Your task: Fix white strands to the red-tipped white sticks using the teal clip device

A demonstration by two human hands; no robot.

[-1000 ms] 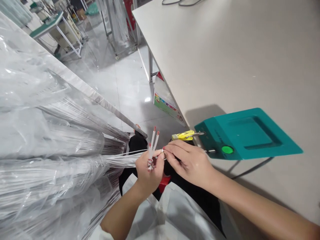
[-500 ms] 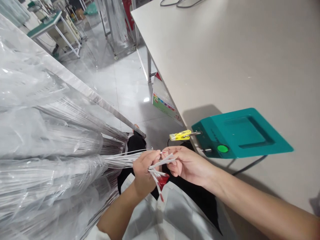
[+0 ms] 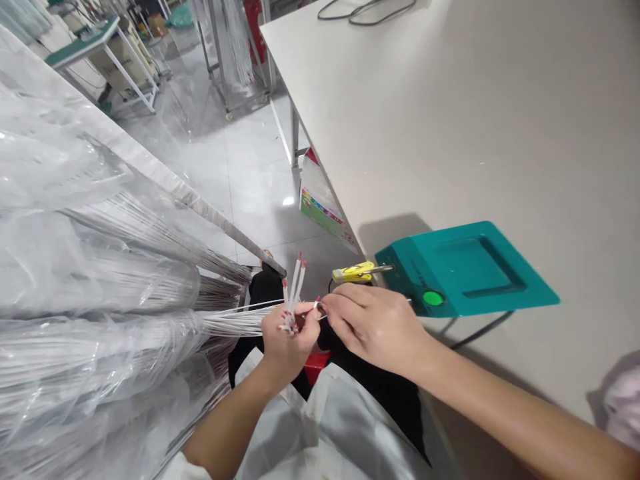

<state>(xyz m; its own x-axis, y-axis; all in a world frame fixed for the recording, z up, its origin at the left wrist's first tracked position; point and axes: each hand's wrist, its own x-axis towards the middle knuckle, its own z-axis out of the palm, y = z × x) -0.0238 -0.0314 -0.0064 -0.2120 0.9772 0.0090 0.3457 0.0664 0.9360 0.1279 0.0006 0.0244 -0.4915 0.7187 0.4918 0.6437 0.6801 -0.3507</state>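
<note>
You are gripping a small cluster of red-tipped strands (image 3: 295, 285) in your left hand (image 3: 287, 343). Your fingers are curling tightly around them, and a few of the red tips are sticking up above your fist. The cluster is sitting over your lap, just off the near edge of the white table (image 3: 450, 120).

Your right hand (image 3: 375, 327) is meeting the left one. Its thumb and forefinger are pinching together on a single strand (image 3: 317, 305) at the edge of the cluster, while the other fingers are lying loosely bent.

From your left fist the strands are running out to the left into a thick bundle (image 3: 235, 321), which is lying wrapped in clear plastic sheeting (image 3: 90, 280) under a slanting metal rail (image 3: 215, 217).

Just beyond your right hand, a teal device (image 3: 465, 267) is sitting on the table edge, showing a round green button (image 3: 433, 298). A yellow clip (image 3: 353, 273) is sticking out from its side on a metal pin. A colourful box (image 3: 323, 200) is standing on the floor under the table.
</note>
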